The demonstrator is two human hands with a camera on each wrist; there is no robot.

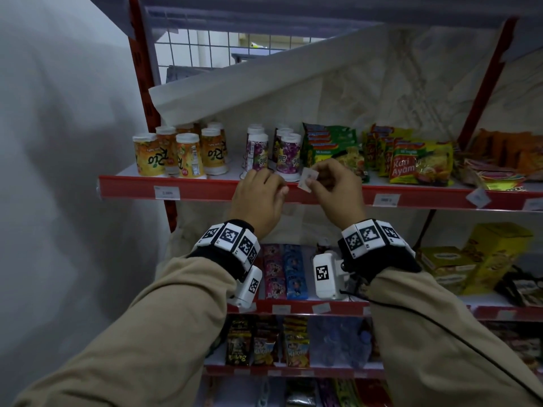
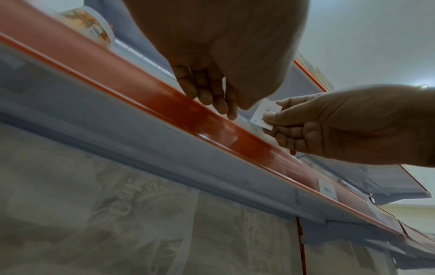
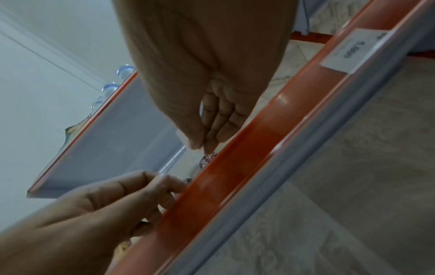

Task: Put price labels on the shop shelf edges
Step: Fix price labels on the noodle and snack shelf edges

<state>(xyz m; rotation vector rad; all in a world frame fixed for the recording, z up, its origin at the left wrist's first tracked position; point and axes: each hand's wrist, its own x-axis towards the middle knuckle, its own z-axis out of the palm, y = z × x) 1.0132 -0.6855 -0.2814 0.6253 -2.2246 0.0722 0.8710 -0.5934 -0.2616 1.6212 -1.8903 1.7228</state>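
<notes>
Bare red shelf edge left of hands; purple cups crowd behind

Small white price label, tilted, just above the red shelf edge beside purple-labelled cups.

Red shelf edge; white label; yellow-orange cups; purple-white cups.

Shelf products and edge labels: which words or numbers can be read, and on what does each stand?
"Kari Ayam": yellow noodle packet.
"2.000": left edge label, faint.
"ale", upside down: purple cups.
Orange cups: inverted logo, unclear.
Label in right hand, other edge labels: blurred.
</notes>
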